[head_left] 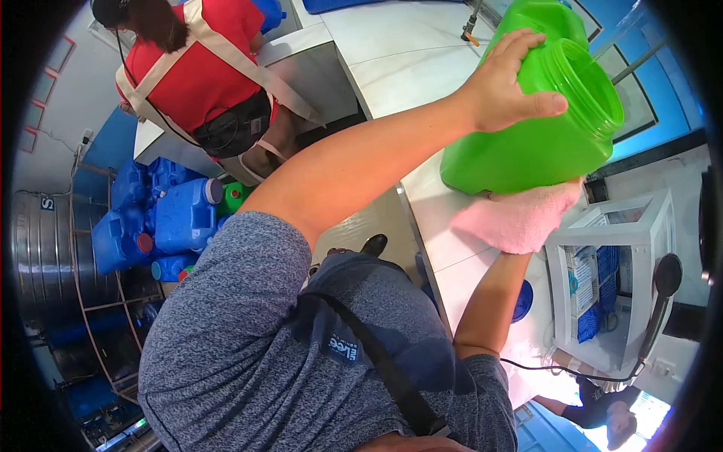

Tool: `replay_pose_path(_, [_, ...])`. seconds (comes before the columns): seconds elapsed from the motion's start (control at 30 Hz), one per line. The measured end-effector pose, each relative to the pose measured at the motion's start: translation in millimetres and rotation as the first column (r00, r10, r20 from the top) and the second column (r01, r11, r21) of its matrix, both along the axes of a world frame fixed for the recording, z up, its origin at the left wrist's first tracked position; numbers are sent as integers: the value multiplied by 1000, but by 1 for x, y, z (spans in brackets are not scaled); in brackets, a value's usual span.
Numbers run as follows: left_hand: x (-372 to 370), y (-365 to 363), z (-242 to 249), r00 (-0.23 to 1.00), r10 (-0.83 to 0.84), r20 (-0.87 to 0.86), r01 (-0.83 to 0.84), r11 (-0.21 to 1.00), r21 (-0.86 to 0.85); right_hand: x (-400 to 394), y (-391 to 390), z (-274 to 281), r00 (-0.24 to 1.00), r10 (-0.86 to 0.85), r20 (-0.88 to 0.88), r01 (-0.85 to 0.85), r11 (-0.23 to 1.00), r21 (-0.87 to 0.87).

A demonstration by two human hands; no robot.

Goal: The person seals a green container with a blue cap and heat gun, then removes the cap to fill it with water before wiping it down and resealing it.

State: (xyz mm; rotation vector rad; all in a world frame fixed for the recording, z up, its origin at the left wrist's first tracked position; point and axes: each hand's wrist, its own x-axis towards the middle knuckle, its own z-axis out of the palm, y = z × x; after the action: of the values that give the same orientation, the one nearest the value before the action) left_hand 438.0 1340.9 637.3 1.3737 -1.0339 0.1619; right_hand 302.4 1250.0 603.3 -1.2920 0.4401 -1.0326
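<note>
A green plastic jug point(520, 154) with a wide open mouth stands tilted on the white counter. My left hand point(520, 83) lies on the jug's upper side beside the mouth, its fingers stretched out and the thumb apart. Against the jug's lower side is a pink cloth point(520, 218). My right forearm point(493, 305) reaches up to this cloth, which my right hand holds and which covers most of that hand.
A person in red point(218, 83) stands at the upper left. Blue jugs point(184, 215) are stacked at left, near a metal tank point(49, 256). Right of the white counter point(444, 218) are a white rack point(561, 294) and a black shower head point(667, 275). Another person point(602, 410) shows at lower right.
</note>
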Motion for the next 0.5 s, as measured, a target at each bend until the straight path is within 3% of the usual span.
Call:
replay_pose_path(0.03, [0,1,1,1000,7,2,-7,1000,13,-1,-9,10,1000,-4,3,4,1000,1])
replay_pose_path(0.07, [-1,3,2,1000,14,2,-14,1000,26,-3,-22,25,999,12,-42,-3,979,204])
replay_pose_path(0.13, [-5,6,6,999,-4,-38,5,1000,23,-5,-31,56,997,29,-78,4,917,400])
replay_pose_path(0.27, [-6,5,7,996,-23,-87,23,1000,4,3,2,148,906,37,-422,96,953,289])
replay_pose_path(0.33, [-6,4,7,996,-28,-81,28,1000,-3,24,-18,146,865,29,-500,116,960,257])
replay_pose_path(0.43, [-8,6,9,995,-38,-89,37,999,-12,51,-120,62,908,-85,-411,201,947,249])
replay_pose_path(0.5, [-8,3,9,994,-50,-98,49,999,-16,46,-129,27,953,-49,-300,121,966,228])
